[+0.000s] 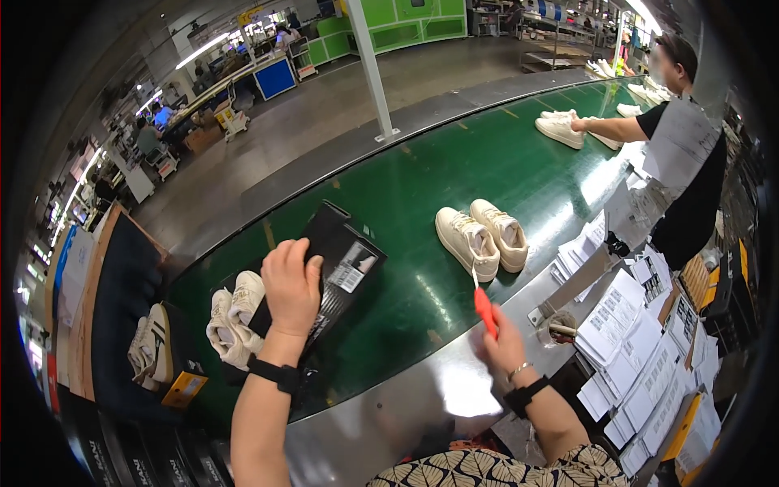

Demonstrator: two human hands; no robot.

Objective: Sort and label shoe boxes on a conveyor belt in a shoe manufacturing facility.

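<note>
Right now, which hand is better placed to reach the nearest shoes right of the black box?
Likely the right hand: it is closer to those shoes, though it holds a red tool. The left hand is on the black box, farther away.

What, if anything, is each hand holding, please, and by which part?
The right hand holds a tool by its red handle. The left hand touches a black box; whether it grips cannot be told.
</note>
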